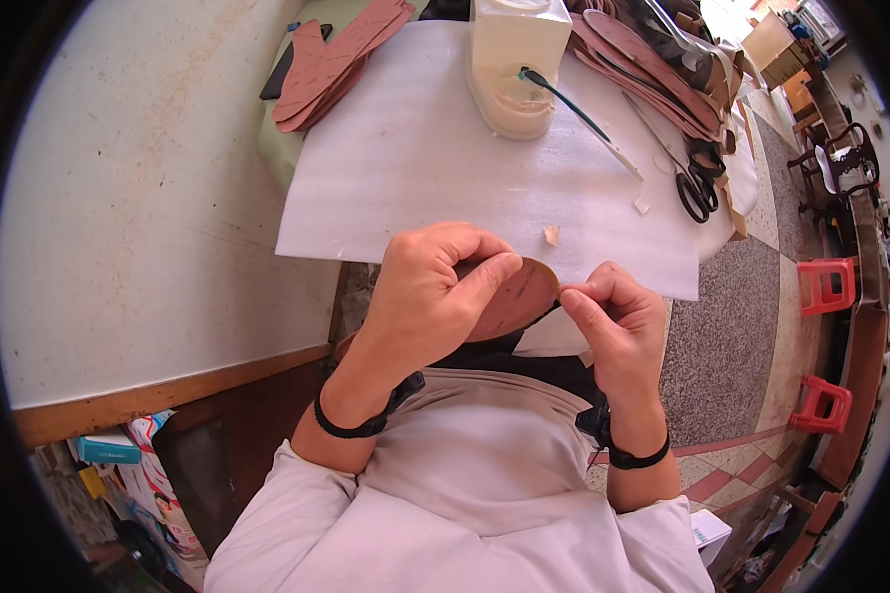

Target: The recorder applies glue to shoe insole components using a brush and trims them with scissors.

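A reddish-brown insole (pixel 512 306) with a pale tan rim is held up at the near edge of the table, part of it hidden behind my left hand. My left hand (pixel 433 289) is closed on it, thumb and forefinger pinching its far edge. At the insole's right end, my right hand (pixel 618 324) pinches the rim between thumb and fingertip. Just beyond them, a small tan scrap (pixel 552 235) lies on the white foam sheet (pixel 396 168).
A whitish plastic glue container (pixel 514 59) stands at the back, with a green-and-white brush (pixel 578 117) leaning from its opening. Black-handled scissors (pixel 697 188) lie at right. Stacked insoles lie at back left (pixel 331 64) and back right (pixel 648 74). Red stools (pixel 827 287) stand on the floor.
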`<state>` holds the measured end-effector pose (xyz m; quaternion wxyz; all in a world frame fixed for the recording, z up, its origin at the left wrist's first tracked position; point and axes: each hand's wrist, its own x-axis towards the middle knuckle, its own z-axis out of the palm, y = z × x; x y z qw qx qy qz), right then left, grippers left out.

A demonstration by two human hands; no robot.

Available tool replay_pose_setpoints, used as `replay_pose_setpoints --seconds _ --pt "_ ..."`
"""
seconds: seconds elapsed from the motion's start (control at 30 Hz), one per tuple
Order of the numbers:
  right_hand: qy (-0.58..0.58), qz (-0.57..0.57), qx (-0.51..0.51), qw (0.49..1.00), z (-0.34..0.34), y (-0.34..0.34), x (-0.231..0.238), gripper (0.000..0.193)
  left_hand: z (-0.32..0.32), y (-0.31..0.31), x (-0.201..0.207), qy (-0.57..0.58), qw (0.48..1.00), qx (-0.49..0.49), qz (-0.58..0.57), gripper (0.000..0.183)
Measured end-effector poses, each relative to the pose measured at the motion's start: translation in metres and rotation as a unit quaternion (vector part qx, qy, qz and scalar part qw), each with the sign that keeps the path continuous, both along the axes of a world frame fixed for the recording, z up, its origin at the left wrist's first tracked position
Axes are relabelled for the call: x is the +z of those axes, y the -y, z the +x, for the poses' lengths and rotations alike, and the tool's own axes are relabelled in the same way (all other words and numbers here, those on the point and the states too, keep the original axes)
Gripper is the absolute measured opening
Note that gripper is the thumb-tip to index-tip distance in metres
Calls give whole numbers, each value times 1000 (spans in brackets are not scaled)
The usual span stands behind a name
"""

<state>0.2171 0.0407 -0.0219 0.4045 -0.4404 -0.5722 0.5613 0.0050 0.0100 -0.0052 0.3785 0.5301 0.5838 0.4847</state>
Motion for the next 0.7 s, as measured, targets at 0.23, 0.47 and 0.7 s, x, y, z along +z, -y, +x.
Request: replay_pose_setpoints --seconds 0.23,0.47,0.7 --pt "-36 -16 -9 999 -2 1 -3 6 1 -1 -1 1 1000 10 14 8" --pt "-40 0 -17 999 -4 1 -8 5 4 0 -1 20 999 31 17 8" --pt "-25 18 -27 999 -7 3 -7 7 6 0 -5 11 999 36 36 8"
